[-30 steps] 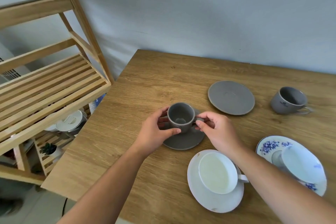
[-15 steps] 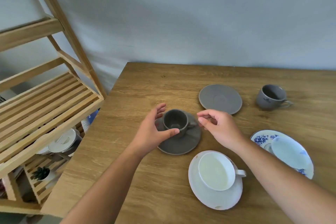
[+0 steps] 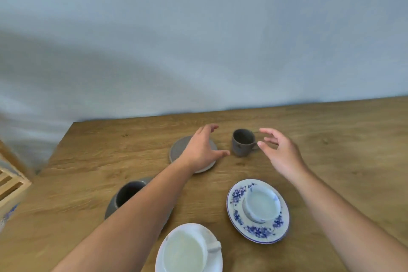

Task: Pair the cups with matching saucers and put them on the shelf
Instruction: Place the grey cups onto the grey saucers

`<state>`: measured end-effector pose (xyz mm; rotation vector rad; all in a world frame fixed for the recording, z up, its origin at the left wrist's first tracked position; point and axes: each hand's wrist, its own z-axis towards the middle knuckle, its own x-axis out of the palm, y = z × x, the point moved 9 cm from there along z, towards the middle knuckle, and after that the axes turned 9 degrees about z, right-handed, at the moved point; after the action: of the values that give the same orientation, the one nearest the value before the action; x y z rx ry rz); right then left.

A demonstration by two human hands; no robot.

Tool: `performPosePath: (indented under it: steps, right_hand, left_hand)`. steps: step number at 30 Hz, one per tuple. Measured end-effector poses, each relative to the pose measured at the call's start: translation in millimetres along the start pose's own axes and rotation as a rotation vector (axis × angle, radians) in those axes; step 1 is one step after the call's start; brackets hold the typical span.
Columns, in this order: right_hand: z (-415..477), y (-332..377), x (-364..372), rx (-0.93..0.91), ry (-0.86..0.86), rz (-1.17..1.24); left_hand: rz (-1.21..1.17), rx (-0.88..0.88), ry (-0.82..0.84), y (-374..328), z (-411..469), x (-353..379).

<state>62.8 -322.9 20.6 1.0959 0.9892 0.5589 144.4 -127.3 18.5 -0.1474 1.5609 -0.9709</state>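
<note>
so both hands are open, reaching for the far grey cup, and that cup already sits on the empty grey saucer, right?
No. In the head view the far grey cup stands on the bare table, beside the empty grey saucer. Left hand and right hand are open, reaching.

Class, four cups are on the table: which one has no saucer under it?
The far grey cup, standing on bare wood between both hands beside the empty grey saucer; the others sit on saucers.

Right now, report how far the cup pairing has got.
Done: the white cup, blue-patterned cup and one grey cup sit on their saucers. In hand: both open hands, left and right, reach toward the second grey cup and bare grey saucer. Left: pairing those and shelving everything on the shelf.
</note>
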Motion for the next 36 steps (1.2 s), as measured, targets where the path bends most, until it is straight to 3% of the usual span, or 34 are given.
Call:
performPosePath:
  steps: [8,12,21,28,36]
  right_hand:
    - [49,-70,-1,0.117,0.155,-0.095]
    - [63,-84,14,0.132,0.185,0.015]
    - [69,-66,19,0.019,0.149,0.076]
    - [69,-14,66,-0.056,0.26,0.089]
    - [54,-3,130,-0.037,0.363,0.047]
  left_hand:
    - [-0.221,-0.198,0.221,15,67,78]
    - [-0.3,-0.185,0.28,24,82,93]
    - [-0.385,-0.209,0.148,25,78,80]
    - [-0.285,-0.233,-0.036,43,50,2]
    - [-0.18,-0.353,-0.054,88,14,-22]
